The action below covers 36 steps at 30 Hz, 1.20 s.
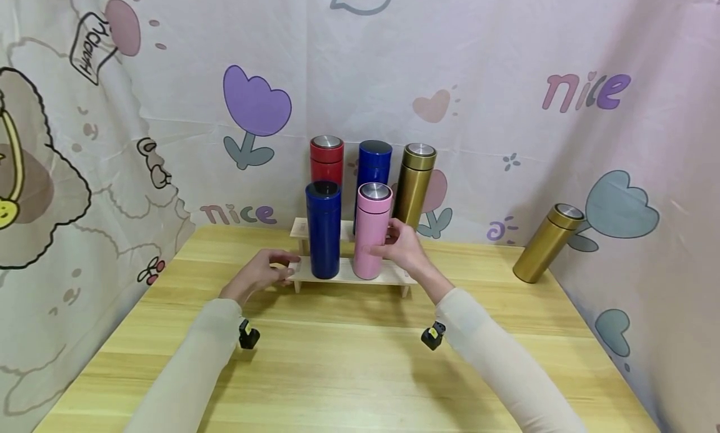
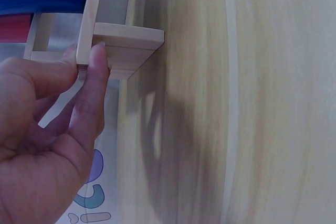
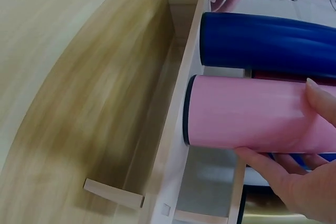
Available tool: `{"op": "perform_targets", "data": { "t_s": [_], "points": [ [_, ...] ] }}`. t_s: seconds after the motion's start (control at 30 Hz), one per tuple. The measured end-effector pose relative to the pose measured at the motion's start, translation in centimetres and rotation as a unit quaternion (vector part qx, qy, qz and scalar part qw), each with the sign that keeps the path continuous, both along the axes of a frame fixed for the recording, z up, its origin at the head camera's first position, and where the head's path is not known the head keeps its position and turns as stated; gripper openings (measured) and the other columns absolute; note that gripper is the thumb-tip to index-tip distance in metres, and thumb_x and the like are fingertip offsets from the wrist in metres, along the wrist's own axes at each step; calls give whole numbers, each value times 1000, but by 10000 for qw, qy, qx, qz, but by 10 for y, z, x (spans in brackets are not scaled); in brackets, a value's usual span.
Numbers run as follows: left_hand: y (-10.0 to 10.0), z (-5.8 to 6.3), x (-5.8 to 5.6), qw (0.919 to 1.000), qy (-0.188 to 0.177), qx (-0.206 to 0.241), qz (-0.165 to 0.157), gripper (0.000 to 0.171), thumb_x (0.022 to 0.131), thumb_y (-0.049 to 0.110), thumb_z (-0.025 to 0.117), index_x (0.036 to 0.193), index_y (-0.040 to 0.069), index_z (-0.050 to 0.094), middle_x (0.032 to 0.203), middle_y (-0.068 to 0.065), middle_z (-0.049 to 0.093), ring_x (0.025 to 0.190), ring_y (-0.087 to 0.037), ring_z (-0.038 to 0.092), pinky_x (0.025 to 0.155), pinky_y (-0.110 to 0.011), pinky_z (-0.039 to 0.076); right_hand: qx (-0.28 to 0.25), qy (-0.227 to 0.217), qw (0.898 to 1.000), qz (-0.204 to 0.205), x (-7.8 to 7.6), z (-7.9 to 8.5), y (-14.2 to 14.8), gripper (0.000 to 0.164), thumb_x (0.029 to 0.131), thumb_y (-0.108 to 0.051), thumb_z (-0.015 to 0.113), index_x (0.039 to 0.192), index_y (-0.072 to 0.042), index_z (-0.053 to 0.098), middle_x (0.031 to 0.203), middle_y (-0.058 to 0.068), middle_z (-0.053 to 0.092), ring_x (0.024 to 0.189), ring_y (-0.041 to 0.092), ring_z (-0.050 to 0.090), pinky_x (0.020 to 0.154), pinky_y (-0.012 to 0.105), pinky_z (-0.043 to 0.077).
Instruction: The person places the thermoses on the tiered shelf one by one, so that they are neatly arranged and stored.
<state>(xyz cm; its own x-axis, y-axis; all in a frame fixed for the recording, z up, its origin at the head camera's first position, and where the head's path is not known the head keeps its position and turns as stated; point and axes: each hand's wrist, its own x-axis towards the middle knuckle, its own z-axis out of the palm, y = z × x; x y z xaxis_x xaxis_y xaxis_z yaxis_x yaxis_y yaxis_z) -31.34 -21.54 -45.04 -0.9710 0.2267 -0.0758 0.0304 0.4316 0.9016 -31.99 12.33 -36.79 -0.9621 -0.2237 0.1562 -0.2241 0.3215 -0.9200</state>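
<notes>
A pink thermos bottle (image 1: pixel 371 239) with a steel lid stands upright on the lower front step of a small wooden rack (image 1: pixel 347 270). My right hand (image 1: pixel 402 248) holds it from the right, thumb on the near side and fingers behind, as the right wrist view also shows. At the rack's left end, my left hand (image 1: pixel 262 274) pinches the edge of the lower board (image 2: pixel 85 40) between thumb and fingers. Left of the pink bottle, on the same step, stands a dark blue thermos bottle (image 1: pixel 324 233).
Behind, on the upper step, stand a red bottle (image 1: pixel 327 161), another blue bottle (image 1: pixel 374 161) and a gold bottle (image 1: pixel 414 186). A second gold bottle (image 1: pixel 547 244) stands at the table's right edge by the patterned cloth (image 1: pixel 484 58). The rack sits on a wooden table (image 1: pixel 349 370).
</notes>
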Motion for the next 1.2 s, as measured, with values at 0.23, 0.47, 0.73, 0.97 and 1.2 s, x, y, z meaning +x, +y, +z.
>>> {"op": "perform_targets", "data": {
  "t_s": [0.23,0.47,0.73,0.97,1.2],
  "points": [
    [0,0,0,10000,0,-56,36,38,99,-1,64,137,-4,62,133,-30,58,82,-15,67,80,-32,67,158,-50,9997,-168,1,-3,-2,68,80,-11,88,139,-1,55,130,23,67,116,36,68,100,43,62],
    [1,2,3,10000,-26,-81,39,38,98,-1,64,136,-4,62,134,-30,58,84,-17,68,81,-34,68,359,-98,9992,-133,2,-4,-5,73,80,-19,89,142,-3,52,135,21,64,121,35,65,104,46,59],
    [1,1,2,10000,-65,-32,34,39,99,1,64,138,-3,61,137,-30,56,84,-16,69,82,-34,67,610,-23,9981,-4,10,3,22,80,82,-22,88,147,-3,45,144,23,55,134,42,56,117,53,48],
    [1,2,1,9999,-118,-10,10,39,99,2,64,138,-2,61,138,-30,55,85,-16,69,84,-36,67,854,-30,9947,-564,18,16,103,82,85,-23,85,153,-6,42,155,22,47,143,43,46,121,58,42],
    [1,3,0,10000,-87,-30,-1,39,99,1,64,138,-3,61,137,-30,56,84,-15,68,83,-35,67,1659,292,9730,-1579,33,23,181,83,90,-37,81,154,-4,40,155,27,47,143,49,45,117,64,43]
  ]
}}
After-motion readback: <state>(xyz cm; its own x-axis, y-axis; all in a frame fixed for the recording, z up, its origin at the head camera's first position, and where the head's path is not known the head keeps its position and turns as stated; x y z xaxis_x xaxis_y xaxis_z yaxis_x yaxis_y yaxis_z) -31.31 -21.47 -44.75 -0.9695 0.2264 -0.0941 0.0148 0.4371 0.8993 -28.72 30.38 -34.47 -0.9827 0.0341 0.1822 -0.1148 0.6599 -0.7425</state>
